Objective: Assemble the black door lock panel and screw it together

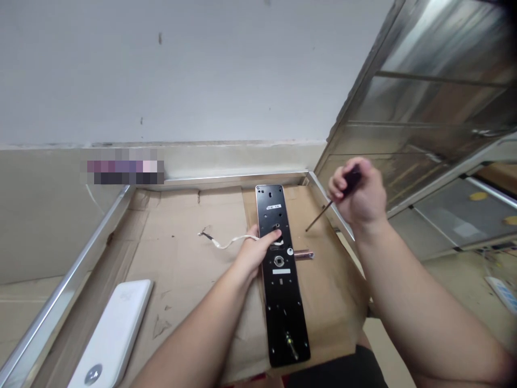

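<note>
Curling around the dark handle of a screwdriver (319, 216), the right grip (365, 199) is holding the tool up, its thin shaft slanting down to the left and its tip pointing toward a long black panel (286, 312) without touching it. The left grip (255, 249) is pinching the panel at its left edge, thumb pressing on the face while the other fingers are partly hiding behind it. Near this thumb, a white cable (226, 243) is trailing leftward, its dark end lying on brown cardboard (181, 226). Just below the thumb, a round socket (279, 261) is showing on the panel, and a reddish metal bar (304, 255) is jutting out past the right edge. Farther left, a white case (117, 323) is resting near the desk's left side. The cardboard is covering the desk (226, 179), whose metal rim is running below a pale wall (202, 70).
</note>
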A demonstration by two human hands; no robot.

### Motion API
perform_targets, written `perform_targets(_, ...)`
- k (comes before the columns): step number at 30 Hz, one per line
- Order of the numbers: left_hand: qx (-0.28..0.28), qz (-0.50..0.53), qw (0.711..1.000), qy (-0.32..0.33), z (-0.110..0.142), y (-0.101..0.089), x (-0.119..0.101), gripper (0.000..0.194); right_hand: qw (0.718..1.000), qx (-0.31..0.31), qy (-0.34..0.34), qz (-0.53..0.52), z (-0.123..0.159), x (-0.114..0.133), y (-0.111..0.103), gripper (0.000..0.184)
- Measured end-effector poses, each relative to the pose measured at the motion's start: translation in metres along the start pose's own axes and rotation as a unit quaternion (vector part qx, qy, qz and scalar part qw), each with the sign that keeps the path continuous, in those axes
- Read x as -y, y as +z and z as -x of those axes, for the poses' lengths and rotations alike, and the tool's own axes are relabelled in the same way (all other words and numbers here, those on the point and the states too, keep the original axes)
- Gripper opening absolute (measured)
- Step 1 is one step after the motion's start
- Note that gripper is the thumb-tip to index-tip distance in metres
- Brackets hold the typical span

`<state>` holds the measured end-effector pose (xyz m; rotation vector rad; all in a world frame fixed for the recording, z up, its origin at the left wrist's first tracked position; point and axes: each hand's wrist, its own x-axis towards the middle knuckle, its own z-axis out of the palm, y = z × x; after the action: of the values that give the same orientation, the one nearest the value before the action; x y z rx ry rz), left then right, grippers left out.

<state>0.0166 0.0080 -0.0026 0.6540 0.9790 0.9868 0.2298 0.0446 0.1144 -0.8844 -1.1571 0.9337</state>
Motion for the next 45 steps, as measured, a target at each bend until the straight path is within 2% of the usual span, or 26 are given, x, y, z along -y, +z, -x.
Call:
perform_targets(3, 0.016, 0.021, 0.999, 0.034, 0.002, 0.002, 0.000, 0.061, 0.995, -0.041, -0.096, 0.010, 0.003, 0.035, 0.019, 0.041)
perform_targets(7, 0.040, 0.034, 0.997, 0.052, 0.002, 0.002, -0.001, 0.067, 0.984, -0.001, -0.175, -0.045, -0.010, 0.066, 0.063, 0.046)
perform_targets(11, 0.048, 0.028, 0.997, 0.061, 0.003, 0.002, -0.001, 0.063, 0.974, 0.066, -0.188, -0.112, -0.037, 0.057, 0.112, 0.052)
perform_targets(15, 0.036, 0.028, 0.997, 0.063, 0.003, 0.003, -0.002, 0.068, 0.983, 0.092, -0.153, -0.046, -0.057, 0.032, 0.139, 0.060)
perform_targets(19, 0.051, 0.042, 0.994, 0.082, 0.002, 0.002, 0.000, 0.071, 0.987, 0.080, -0.137, -0.001, -0.064, 0.022, 0.140, 0.062)
perform_targets(24, 0.060, 0.031, 0.994, 0.090, 0.000, -0.001, 0.004, 0.068, 0.986, 0.067, -0.148, -0.045, -0.066, 0.024, 0.136, 0.058)
perform_targets(29, 0.054, 0.021, 0.994, 0.092, -0.003, -0.002, 0.005, 0.071, 0.984, 0.014, -0.147, -0.100, -0.065, 0.028, 0.138, 0.057)
perform_targets(34, 0.057, 0.021, 0.994, 0.094, -0.004, -0.002, 0.005, 0.070, 0.989, -0.034, -0.119, -0.083, -0.061, 0.035, 0.138, 0.058)
perform_targets(36, 0.058, 0.021, 0.994, 0.091, -0.004, -0.002, 0.005, 0.068, 0.989, -0.035, -0.120, -0.076, -0.060, 0.036, 0.137, 0.058)
perform_targets(41, 0.060, 0.025, 0.994, 0.090, -0.004, -0.002, 0.005, 0.068, 0.986, 0.009, -0.152, -0.073, -0.062, 0.033, 0.137, 0.055)
perform_targets(45, 0.062, 0.026, 0.994, 0.092, -0.005, -0.003, 0.005, 0.070, 0.984, -0.011, -0.157, -0.084, -0.065, 0.029, 0.141, 0.058)
